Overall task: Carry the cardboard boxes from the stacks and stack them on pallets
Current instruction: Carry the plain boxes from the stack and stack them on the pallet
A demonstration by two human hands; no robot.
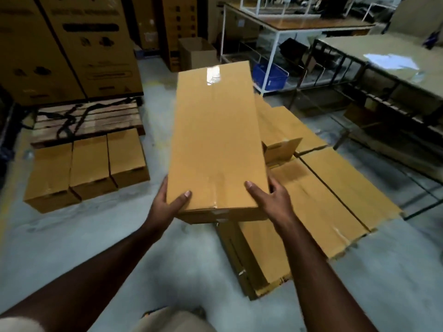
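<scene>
Two-hand grip on one box (pixel 217 140)

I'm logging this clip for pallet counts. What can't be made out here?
Head view only:
- Box: underside and far end hidden by its own top; contents unseen.
- Left hand and right hand: fingers hidden under the box.
- Pallet: near part covered by three boxes.
- Stack: depth hidden by the held box.
- Printed cartons: text blurred.

A matt brown cardboard box (pixel 217 137) carries a glossy strip of clear tape along its top. Left of it lies a rough wooden pallet (pixel 86 121) on smooth grey concrete floor (pixel 119 236).
</scene>
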